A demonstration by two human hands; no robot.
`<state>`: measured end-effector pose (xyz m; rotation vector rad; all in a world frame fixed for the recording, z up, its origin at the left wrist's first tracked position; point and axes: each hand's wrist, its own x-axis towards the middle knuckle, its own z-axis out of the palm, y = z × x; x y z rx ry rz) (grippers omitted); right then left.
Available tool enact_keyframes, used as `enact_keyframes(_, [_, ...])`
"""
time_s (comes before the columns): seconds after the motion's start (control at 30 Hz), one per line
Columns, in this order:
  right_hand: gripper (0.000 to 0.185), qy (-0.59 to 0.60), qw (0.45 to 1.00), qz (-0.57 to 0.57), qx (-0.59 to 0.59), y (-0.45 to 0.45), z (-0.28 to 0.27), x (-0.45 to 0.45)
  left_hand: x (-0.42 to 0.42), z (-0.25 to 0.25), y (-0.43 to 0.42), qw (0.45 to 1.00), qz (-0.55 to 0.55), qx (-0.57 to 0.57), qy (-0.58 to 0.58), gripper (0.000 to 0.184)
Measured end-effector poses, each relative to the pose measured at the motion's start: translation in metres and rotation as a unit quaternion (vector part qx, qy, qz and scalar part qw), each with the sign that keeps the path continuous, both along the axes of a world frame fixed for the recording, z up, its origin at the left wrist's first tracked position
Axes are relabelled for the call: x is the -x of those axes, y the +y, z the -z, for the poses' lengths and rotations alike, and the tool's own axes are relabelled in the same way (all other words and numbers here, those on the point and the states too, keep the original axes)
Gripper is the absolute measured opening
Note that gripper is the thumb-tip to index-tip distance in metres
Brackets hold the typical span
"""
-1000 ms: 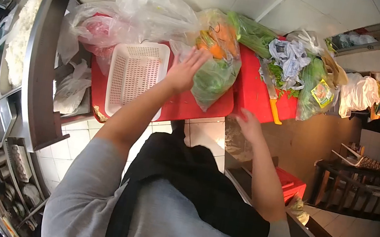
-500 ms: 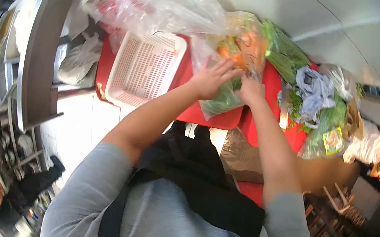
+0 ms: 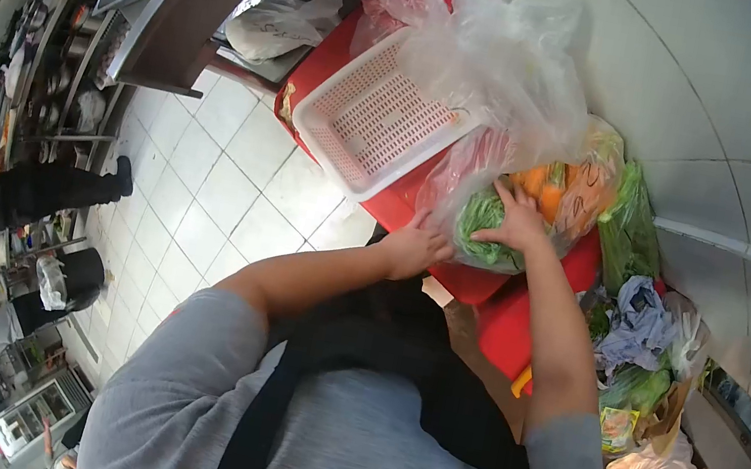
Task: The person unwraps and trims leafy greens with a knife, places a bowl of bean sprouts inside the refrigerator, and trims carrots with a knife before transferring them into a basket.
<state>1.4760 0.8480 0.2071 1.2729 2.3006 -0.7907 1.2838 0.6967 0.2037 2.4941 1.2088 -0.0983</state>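
Bagged greens lie between spread right fingers and thumb, beside left fingers whose grip is unclear.

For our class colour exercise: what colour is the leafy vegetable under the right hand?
The vegetable is green, seen best in the head view.

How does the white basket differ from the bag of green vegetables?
The white basket looks rigid and squared, while the bag of green vegetables is soft and rounded. The basket is opaque with many holes; the bag is see-through film. The right hand lies on the bag, while the basket is untouched. Both rest on the red surface.
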Motion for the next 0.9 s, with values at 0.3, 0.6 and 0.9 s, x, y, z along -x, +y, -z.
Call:
enact_keyframes(0.3, [0.110,0.059,0.959,0.113,0.254,0.038,0.018,-0.019,-0.010,-0.013,0.008,0.991,-0.047,0.020,-0.123,0.027])
enact_keyframes(0.6, [0.045,0.180,0.970,0.157,-0.045,-0.023,-0.005,-0.047,-0.015,-0.003,-0.004,0.993,-0.078,0.076,-0.046,0.034])
enact_keyframes(0.9, [0.029,0.463,0.810,0.350,-0.084,-0.003,-0.096,-0.053,0.006,0.038,-0.028,0.981,-0.075,0.179,-0.013,0.058])
